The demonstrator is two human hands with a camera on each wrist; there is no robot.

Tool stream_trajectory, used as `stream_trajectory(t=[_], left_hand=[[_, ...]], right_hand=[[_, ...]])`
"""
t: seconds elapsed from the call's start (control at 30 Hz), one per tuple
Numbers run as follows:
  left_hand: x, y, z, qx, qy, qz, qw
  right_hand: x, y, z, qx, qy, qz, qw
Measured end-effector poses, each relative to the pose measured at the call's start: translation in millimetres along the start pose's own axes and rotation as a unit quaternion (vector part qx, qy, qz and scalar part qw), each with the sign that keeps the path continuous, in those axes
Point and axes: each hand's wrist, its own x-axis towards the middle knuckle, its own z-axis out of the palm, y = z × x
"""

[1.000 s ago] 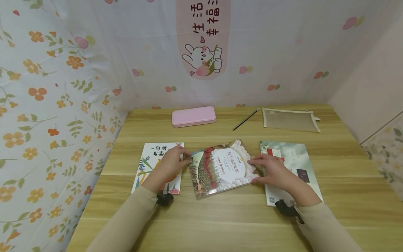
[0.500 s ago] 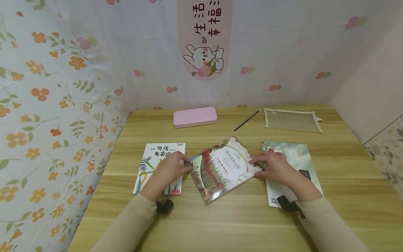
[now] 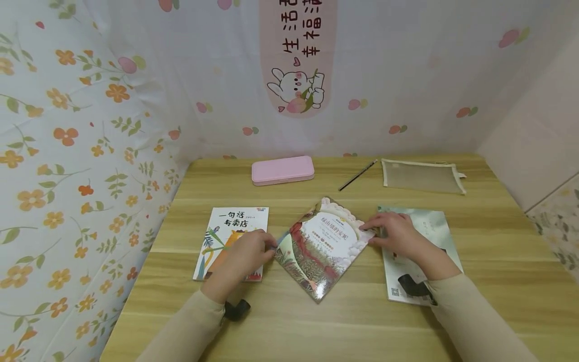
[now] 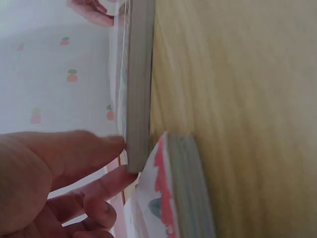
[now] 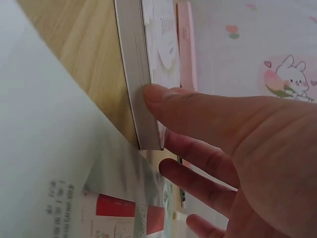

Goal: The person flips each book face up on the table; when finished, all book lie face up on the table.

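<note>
A picture book (image 3: 323, 241) with a white oval title panel and a scalloped pink corner lies turned like a diamond in the table's middle. My left hand (image 3: 246, 256) pinches its left corner, thumb on one edge and index finger round the end in the left wrist view (image 4: 59, 173). At the opposite corner my right hand (image 3: 398, 234) does the same; in the right wrist view the thumb (image 5: 173, 101) presses the page edge. Under my left hand lies a white book (image 3: 212, 251) with an orange figure. Below my right hand is a pale green book (image 3: 436, 226).
Along the back of the table (image 3: 316, 332) lie a pink pencil case (image 3: 282, 170), a pencil (image 3: 357, 175) and a beige mesh pouch (image 3: 422, 177). Printed cloth (image 3: 217, 65) hangs behind and at the left. The side books lie close to the middle book's corners.
The middle book has turned clockwise between my hands, its near corner swinging right and toward me. Both hands stay at its corners. The side books keep their places.
</note>
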Motion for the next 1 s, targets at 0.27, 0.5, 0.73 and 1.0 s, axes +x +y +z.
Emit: stream_trajectory(t=[0.27, 0.5, 0.73, 1.0], left_hand=[[-5.2, -1.0, 2.6, -0.052, -0.032, 0.016, 0.9980], [-9.8, 0.1, 4.0, -0.083, -0.067, 0.050, 0.9931], [-17.8, 5.1, 10.8, -0.092, -0.079, 0.058, 0.9910], [-21.8, 9.0, 13.6, -0.102, -0.085, 0.059, 0.9894]], right_hand=[[12.1, 2.4, -2.3, 0.004, 0.006, 0.003, 1.000], [27.8, 4.9, -2.8, 0.009, 0.004, 0.008, 1.000], [45.0, 4.6, -2.4, 0.003, -0.002, 0.015, 1.000], [62.8, 1.8, 0.1, -0.003, 0.002, -0.003, 1.000]])
